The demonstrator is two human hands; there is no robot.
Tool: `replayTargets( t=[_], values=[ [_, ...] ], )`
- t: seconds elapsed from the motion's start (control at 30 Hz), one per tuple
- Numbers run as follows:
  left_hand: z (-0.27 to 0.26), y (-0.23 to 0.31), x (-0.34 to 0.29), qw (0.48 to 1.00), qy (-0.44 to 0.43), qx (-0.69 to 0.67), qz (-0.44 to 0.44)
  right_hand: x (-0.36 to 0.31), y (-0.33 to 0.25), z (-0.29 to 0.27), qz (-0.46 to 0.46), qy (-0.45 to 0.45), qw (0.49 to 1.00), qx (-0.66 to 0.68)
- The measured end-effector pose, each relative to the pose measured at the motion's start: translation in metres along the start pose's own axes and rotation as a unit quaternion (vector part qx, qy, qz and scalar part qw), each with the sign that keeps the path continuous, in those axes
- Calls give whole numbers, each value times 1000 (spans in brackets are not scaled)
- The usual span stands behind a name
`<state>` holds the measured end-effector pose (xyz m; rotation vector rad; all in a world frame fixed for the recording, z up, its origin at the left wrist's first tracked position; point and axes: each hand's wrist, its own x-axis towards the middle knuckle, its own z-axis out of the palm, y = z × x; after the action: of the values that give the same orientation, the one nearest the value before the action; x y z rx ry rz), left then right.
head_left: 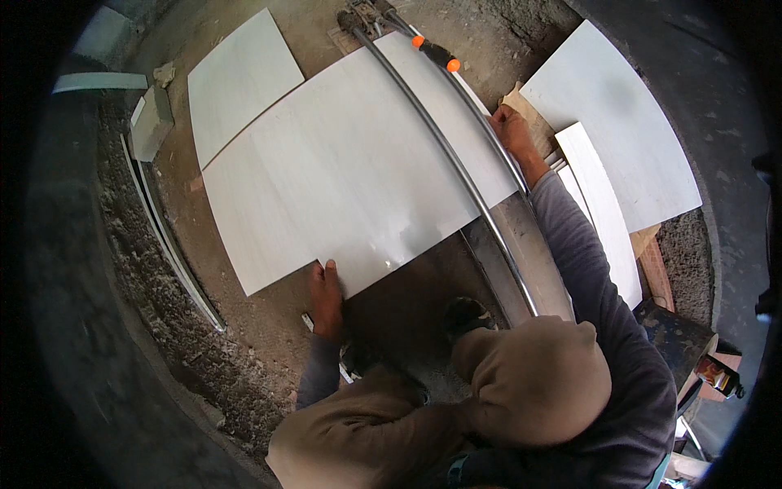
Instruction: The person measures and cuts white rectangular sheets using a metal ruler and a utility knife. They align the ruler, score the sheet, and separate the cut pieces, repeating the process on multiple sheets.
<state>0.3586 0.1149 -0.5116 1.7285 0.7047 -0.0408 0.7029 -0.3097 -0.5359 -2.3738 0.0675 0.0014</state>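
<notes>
Brown cloth over a bent knee [533,383] sits lowest in the head view. Beyond it, the left hand [326,293] lies flat with fingers extended, its fingertips pressing the near edge of a large white tile [342,171]. This tile rests under the twin steel rails [456,155] of a manual tile cutter. The right hand [511,129] is closed around the farther rail, at the tile's right edge. Just past these fingers lie more white tiles [619,122].
</notes>
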Motion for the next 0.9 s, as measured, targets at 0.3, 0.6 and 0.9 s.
replayTargets(
  t=[0.3, 0.6, 0.9],
  values=[
    [-4, 3, 9, 999, 16, 38, -14, 1, -7, -10, -38, -34, 997, -52],
    [-4, 3, 14, 1000, 12, -12, 2, 3, 1, -10, -84, -19, 994, -70],
    [-10, 0, 16, 997, 26, 67, 9, -4, -2, -12, -44, -28, 998, -47]
  ],
)
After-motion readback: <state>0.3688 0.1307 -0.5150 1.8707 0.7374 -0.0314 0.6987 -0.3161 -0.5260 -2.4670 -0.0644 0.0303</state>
